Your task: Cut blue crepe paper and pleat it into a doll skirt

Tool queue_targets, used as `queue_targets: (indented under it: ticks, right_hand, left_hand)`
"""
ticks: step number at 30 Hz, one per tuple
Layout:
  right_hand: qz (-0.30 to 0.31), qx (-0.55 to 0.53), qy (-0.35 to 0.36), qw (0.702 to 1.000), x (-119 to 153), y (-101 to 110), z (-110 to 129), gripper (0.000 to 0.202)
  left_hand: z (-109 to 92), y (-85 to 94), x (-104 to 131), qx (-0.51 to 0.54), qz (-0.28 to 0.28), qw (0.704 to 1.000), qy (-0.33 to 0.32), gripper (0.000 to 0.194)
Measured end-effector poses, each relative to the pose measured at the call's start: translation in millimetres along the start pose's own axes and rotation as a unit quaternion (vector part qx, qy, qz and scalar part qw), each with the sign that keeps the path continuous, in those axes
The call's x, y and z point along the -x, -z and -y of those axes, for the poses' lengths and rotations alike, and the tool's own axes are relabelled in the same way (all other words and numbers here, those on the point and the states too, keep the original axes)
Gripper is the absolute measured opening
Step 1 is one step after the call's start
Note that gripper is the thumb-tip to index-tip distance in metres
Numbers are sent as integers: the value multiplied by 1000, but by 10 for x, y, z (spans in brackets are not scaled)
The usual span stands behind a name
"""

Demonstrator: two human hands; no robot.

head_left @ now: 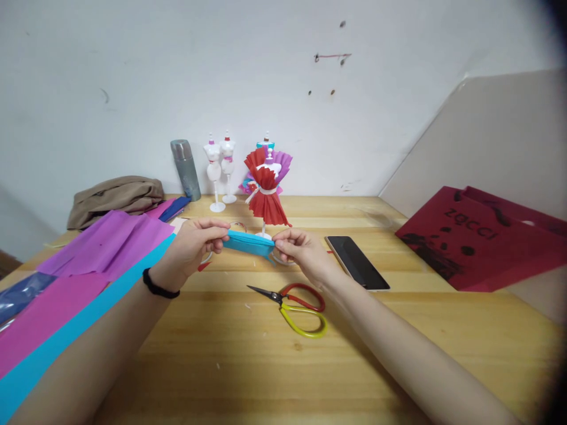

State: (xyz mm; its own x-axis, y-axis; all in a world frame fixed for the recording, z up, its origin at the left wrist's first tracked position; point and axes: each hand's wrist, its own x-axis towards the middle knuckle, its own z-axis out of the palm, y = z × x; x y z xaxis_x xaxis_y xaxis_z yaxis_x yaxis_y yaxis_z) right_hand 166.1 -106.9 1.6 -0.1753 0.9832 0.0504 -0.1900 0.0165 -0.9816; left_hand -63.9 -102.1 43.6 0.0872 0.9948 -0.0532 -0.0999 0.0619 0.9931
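Observation:
A folded strip of blue crepe paper point(248, 242) is stretched between my two hands above the table. My left hand point(200, 243) pinches its left end between thumb and fingers. The right end is pinched by my right hand point(301, 252). Just behind the strip stands a small white dress form wearing a red pleated paper dress point(269, 200) with a white tie at the waist; the strip and hands hide part of its base. Scissors point(280, 298) with one red and one yellow handle lie below my hands, their blades pointing left.
Purple crepe paper point(110, 245), pink paper point(57, 319) and a blue sheet point(75, 342) lie at left, near a brown cloth point(117, 200). A thermos point(186, 171) and white dress forms point(214, 171) stand by the wall. A phone point(358, 262) and red bag point(487, 242) are at right.

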Motion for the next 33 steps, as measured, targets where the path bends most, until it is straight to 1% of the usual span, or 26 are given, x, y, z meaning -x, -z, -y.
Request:
queue_targets:
  ticks: [3, 6, 13, 15, 16, 17, 18, 19, 20, 21, 22, 23, 24, 25, 26, 27, 28, 30, 32, 33]
  right_hand:
    - [-11, 14, -6, 1000, -2, 4, 13, 29]
    - [-22, 42, -5, 999, 1, -3, 41, 31]
    - [-64, 67, 42, 995, 14, -43, 70, 22]
    - [-70, 73, 49, 994, 19, -44, 78, 21]
    - [-72, 76, 51, 993, 20, -42, 84, 21]
    - [-75, 81, 54, 992, 21, -39, 90, 21]
    - [-79, 85, 58, 992, 21, -36, 95, 21]
    - [-83, 87, 63, 991, 20, -34, 100, 21]
    - [-86, 89, 68, 990, 20, -32, 103, 21]
    - [-88, 89, 72, 989, 21, -32, 105, 21]
    - [-88, 90, 75, 989, 22, -34, 106, 20]
    - [-85, 93, 76, 989, 25, -36, 105, 20]
    - [-80, 97, 76, 989, 30, -40, 103, 19]
    - [-74, 102, 75, 989, 36, -45, 101, 19]
    - [-70, 108, 73, 989, 44, -51, 99, 19]
    - [-67, 113, 71, 989, 54, -58, 97, 19]
    - [-66, 116, 68, 989, 64, -67, 95, 19]
    - [-68, 118, 62, 989, 86, -88, 93, 20]
    - [-68, 116, 56, 989, 109, -113, 94, 19]
    - [-67, 113, 52, 990, 120, -125, 96, 20]
  left_hand:
    - [21, -4, -3, 27, -6, 999, 32, 16]
    - [45, -2, -15, 49, -2, 998, 41, 12]
    - [50, -27, -14, 57, 7, 997, 59, 11]
    - [60, -31, -13, 20, 12, 998, 58, 10]
    - [70, -31, -16, -17, 13, 999, 50, 9]
    - [84, -29, -21, -68, 11, 997, 33, 9]
    - [101, -27, -28, -130, 1, 992, 2, 12]
    - [119, -26, -35, -201, -19, 978, -45, 16]
    - [138, -26, -40, -275, -45, 954, -107, 19]
    - [156, -28, -41, -346, -70, 918, -180, 22]
    - [173, -33, -39, -406, -86, 873, -257, 24]
    - [189, -42, -33, -453, -89, 824, -329, 26]
    - [206, -55, -24, -488, -76, 778, -389, 31]
    - [223, -70, -13, -512, -55, 739, -435, 36]
    - [242, -88, -1, -529, -31, 708, -467, 43]
    - [262, -107, 8, -542, -9, 684, -488, 50]
    - [282, -125, 16, -552, 8, 666, -502, 56]
    - [316, -157, 23, -564, 23, 642, -518, 60]
    - [334, -177, 22, -567, 33, 633, -526, 58]
    - [335, -181, 20, -566, 37, 633, -526, 57]
